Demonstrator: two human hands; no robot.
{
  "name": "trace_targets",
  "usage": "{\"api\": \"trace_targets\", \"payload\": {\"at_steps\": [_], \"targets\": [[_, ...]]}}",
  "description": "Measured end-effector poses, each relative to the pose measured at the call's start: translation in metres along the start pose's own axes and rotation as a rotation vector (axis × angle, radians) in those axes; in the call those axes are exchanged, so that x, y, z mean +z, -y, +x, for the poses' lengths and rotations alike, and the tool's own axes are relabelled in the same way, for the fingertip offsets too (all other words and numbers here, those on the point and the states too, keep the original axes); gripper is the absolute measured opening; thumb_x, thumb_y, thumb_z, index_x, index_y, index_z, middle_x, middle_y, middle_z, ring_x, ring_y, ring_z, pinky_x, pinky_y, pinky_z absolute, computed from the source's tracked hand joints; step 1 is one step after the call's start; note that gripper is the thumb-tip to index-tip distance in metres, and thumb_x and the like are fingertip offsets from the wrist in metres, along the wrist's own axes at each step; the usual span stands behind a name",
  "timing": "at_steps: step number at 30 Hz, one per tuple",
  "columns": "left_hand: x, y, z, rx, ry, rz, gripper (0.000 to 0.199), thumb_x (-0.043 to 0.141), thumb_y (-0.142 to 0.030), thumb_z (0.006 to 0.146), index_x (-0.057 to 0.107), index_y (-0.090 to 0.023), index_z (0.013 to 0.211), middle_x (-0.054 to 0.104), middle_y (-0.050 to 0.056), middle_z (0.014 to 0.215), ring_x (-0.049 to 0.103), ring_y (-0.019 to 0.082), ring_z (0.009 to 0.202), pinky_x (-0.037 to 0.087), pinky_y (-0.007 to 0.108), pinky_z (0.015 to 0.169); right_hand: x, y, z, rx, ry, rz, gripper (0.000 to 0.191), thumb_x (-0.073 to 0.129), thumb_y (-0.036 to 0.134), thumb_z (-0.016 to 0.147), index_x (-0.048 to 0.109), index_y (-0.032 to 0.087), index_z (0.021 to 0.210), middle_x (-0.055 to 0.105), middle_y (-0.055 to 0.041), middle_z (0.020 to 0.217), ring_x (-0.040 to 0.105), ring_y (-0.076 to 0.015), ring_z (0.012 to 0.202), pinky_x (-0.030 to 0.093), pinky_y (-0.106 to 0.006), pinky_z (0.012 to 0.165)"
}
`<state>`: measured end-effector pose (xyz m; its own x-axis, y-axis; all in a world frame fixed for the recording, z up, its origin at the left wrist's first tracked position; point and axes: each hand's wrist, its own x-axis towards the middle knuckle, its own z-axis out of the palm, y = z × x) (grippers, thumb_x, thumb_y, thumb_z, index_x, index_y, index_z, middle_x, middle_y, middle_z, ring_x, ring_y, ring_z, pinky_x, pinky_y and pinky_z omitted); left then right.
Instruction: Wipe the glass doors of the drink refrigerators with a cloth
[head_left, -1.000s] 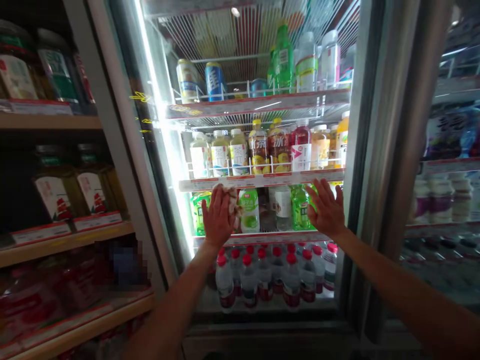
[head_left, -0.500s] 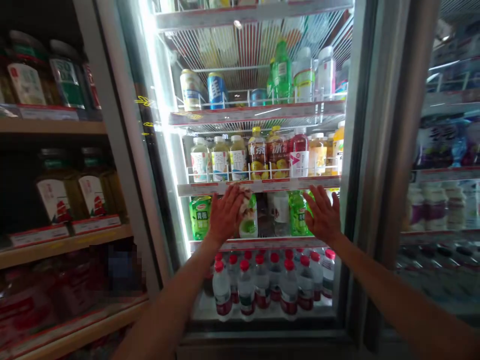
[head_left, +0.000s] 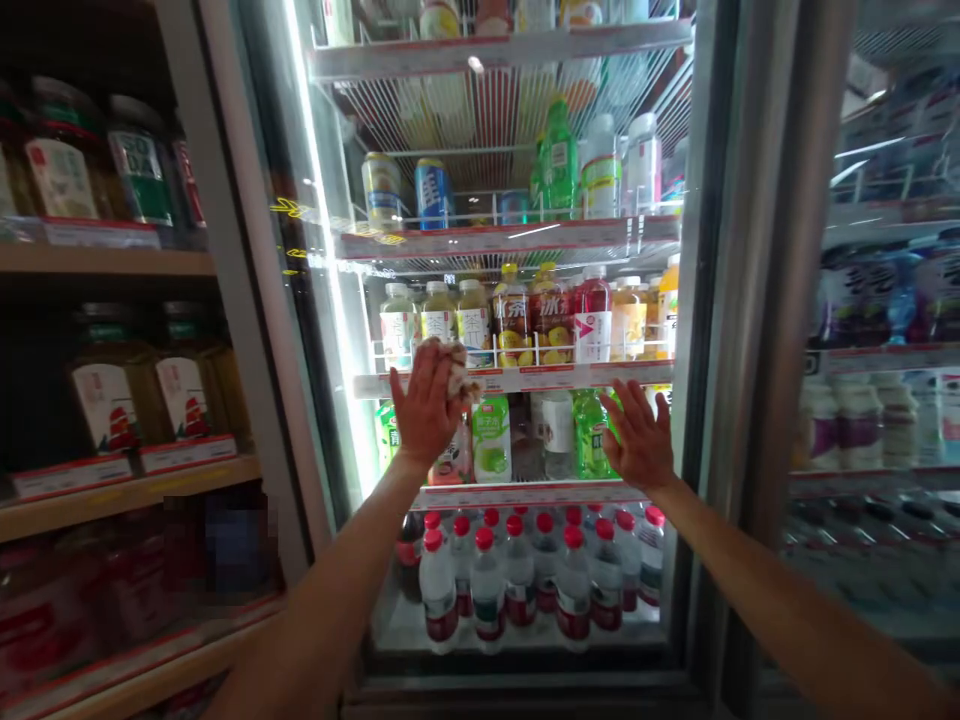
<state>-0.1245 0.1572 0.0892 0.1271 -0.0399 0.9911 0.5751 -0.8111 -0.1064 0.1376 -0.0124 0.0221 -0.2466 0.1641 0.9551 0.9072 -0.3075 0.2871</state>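
Note:
A crumpled, light-coloured cloth (head_left: 463, 376) is pressed under my left hand (head_left: 427, 408) against the glass door of a lit drinks cooler. The cloth sticks out to the right of the fingers, in front of a shelf edge (head_left: 555, 377). My right hand (head_left: 640, 436) rests with fingers spread near the right side of the glass, holding nothing. Behind the glass, between the hands, stand a bottle with a green label (head_left: 491, 440) and a bottle with a white label (head_left: 557, 432).
Red-capped water bottles (head_left: 519, 575) fill the cooler's bottom. Cans (head_left: 433, 190) and bottles stand on the shelves above. A metal door frame (head_left: 784, 300) runs up the right. Wooden shelves (head_left: 105, 262) with large bottles stand at the left.
My left hand has moved left and slightly up with the cloth, uncovering the green-labelled bottle. My right hand stays at nearly the same place. The view has shifted slightly.

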Motion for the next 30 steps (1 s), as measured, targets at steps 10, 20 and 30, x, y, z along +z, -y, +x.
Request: {"api": "trace_targets", "payload": {"at_steps": [10, 20, 30], "targets": [[0.015, -0.035, 0.009, 0.302, 0.009, 0.04, 0.045, 0.038, -0.027, 0.087, 0.041, -0.015, 0.13, 0.04, 0.013, 0.14, 0.024, 0.019, 0.136, 0.003, 0.044, 0.113, -0.002, 0.003, 0.023, 0.046, -0.04, 0.043, 0.052, 0.041, 0.027, 0.086, 0.033, 0.023, 0.137, 0.032, -0.0109, 0.146, 0.027, -0.0252, 0.135, 0.015, -0.05, 0.11], [-0.005, 0.02, 0.039, -0.242, -0.19, 0.124, 0.05, 0.038, -0.03, 0.088, 0.034, -0.014, 0.136, 0.032, 0.016, 0.144, 0.024, 0.023, 0.136, 0.007, 0.049, 0.112, 0.007, 0.002, 0.027, 0.102, -0.055, 0.005, 0.057, 0.04, 0.027, 0.087, 0.024, 0.023, 0.142, 0.033, -0.0113, 0.145, 0.024, -0.0249, 0.137, 0.013, -0.051, 0.109], [0.006, -0.016, 0.021, 0.267, 0.029, 0.036, 0.046, 0.039, -0.028, 0.088, 0.039, -0.017, 0.132, 0.04, 0.012, 0.14, 0.027, 0.02, 0.135, 0.005, 0.046, 0.113, 0.005, 0.003, 0.029, 0.104, -0.062, -0.01, 0.057, 0.04, 0.028, 0.087, 0.024, 0.024, 0.142, 0.036, -0.0112, 0.144, 0.026, -0.0248, 0.136, 0.015, -0.05, 0.109]]}}
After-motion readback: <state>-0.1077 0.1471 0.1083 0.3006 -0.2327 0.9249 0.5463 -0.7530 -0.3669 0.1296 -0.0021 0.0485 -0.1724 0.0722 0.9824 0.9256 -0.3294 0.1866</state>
